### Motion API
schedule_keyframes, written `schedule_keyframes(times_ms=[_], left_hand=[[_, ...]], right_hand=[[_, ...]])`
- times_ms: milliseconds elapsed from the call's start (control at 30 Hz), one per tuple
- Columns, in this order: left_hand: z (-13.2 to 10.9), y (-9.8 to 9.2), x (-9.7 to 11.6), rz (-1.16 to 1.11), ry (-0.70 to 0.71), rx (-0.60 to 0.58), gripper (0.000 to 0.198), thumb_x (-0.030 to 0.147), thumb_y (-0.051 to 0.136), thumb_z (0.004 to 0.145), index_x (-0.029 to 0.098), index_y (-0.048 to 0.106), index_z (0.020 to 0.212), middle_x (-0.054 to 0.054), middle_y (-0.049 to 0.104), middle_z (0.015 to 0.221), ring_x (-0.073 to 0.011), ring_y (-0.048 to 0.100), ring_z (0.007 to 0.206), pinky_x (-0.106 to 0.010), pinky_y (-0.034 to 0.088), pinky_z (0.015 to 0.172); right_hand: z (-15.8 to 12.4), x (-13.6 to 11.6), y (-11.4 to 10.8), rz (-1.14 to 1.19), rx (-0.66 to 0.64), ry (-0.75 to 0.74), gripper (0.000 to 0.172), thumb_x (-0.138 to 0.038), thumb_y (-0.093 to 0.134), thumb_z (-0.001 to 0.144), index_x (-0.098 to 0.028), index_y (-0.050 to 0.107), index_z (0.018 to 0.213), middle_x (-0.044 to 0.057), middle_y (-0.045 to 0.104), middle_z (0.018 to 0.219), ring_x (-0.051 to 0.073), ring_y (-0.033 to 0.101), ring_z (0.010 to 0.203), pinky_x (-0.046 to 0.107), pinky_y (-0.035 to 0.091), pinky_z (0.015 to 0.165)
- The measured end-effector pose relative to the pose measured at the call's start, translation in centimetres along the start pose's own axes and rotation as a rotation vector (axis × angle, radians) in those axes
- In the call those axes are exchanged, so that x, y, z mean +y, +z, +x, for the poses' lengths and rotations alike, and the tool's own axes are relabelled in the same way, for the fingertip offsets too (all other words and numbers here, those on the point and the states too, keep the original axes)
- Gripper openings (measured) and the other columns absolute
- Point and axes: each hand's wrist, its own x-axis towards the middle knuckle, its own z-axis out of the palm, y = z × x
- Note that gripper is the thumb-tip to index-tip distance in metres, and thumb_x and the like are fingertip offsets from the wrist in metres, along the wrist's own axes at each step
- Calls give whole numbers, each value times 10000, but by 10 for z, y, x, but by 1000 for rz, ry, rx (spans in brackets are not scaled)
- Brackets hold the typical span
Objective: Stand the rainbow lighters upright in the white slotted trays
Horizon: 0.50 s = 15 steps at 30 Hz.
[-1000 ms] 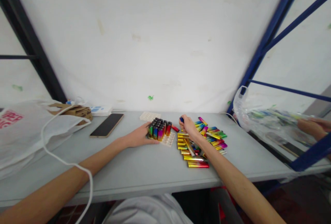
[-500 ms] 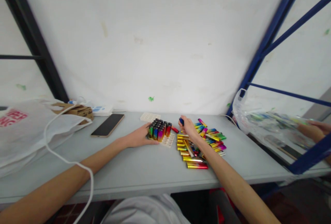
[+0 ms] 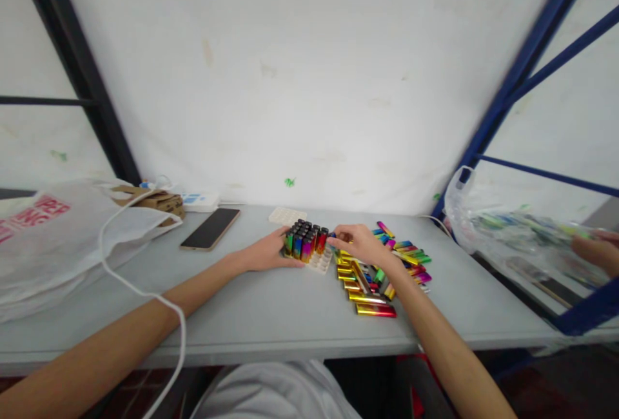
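My left hand (image 3: 271, 250) wraps around the left side of a block of shiny, colourful lighters (image 3: 302, 238), its thumb along the front and its fingers behind. They stand upright with black tops in a white tray with holes (image 3: 320, 262); open holes show along its front right. Just right of the block, my right hand (image 3: 358, 242) pinches a dark blue lighter (image 3: 331, 236), mostly hidden by the fingers. Below and beyond that hand, a loose pile of metallic lighters (image 3: 374, 309) lies on the table, many of them gold.
A second white tray (image 3: 287, 215) lies behind the block. Leftward are a phone (image 3: 211, 229), a white plastic bag (image 3: 72, 238), cardboard (image 3: 159, 202) and a white cable (image 3: 181, 335). A blue metal frame (image 3: 493, 106) borders the right, with another person's hand (image 3: 597, 253) beyond it.
My right hand has moved left from above the pile to the block's right side, carrying the dark blue lighter. My left hand keeps its hold. The view has shifted slightly.
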Motion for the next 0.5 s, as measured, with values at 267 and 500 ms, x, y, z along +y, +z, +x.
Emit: schedule_keyframes(times_ms=[267, 500], left_hand=[[-1, 1, -1, 10, -8, 20, 789, 802, 748, 893, 231, 728, 1438, -122, 632, 1584, -362, 574, 1457, -462, 390, 1313], [-1, 2, -2, -2, -13, 30, 704, 741, 806, 878, 235, 767, 1366, -119, 645, 1553, -376, 583, 1443, -501, 408, 1305]], right_hand=[[-1, -7, 8, 198, -27, 102, 504, -681, 726, 956, -221, 735, 751, 67, 812, 747, 248, 735, 661, 333, 528, 654], [13, -5, 28, -131, -21, 10, 546, -666, 756, 965, -233, 665, 645, 41, 689, 565, 167, 548, 508, 296, 349, 560]])
